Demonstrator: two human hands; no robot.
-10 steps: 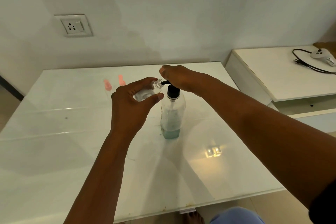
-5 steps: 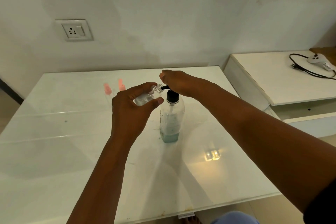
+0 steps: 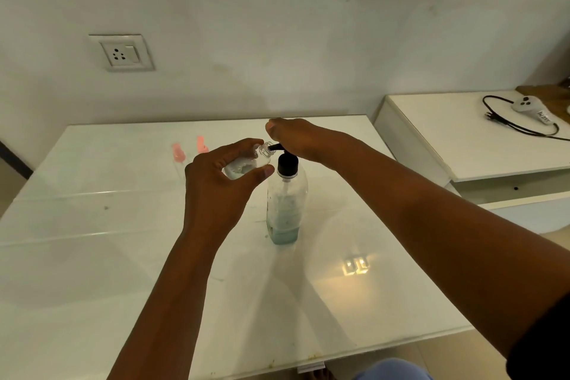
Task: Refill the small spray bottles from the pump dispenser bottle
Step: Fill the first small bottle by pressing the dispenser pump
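Note:
A clear pump dispenser bottle point(image 3: 285, 210) with a black pump collar stands mid-table, a little bluish liquid at its bottom. My left hand point(image 3: 220, 185) grips a small clear spray bottle point(image 3: 246, 163), uncapped and tilted, its open neck up against the black pump nozzle point(image 3: 275, 147). My right hand point(image 3: 296, 137) lies flat on top of the pump head and hides it. Two small spray bottles with pink caps point(image 3: 189, 151) stand further back on the left.
The white glossy table point(image 3: 92, 241) reaches the wall at the back. A white cabinet point(image 3: 462, 145) on the right carries a white device with a black cable point(image 3: 529, 106). A wall socket point(image 3: 121, 52) is on the upper left.
Both hands keep their hold and placement. The pump head under my right hand sits slightly lower against the collar than a second ago. The view has tilted a little.

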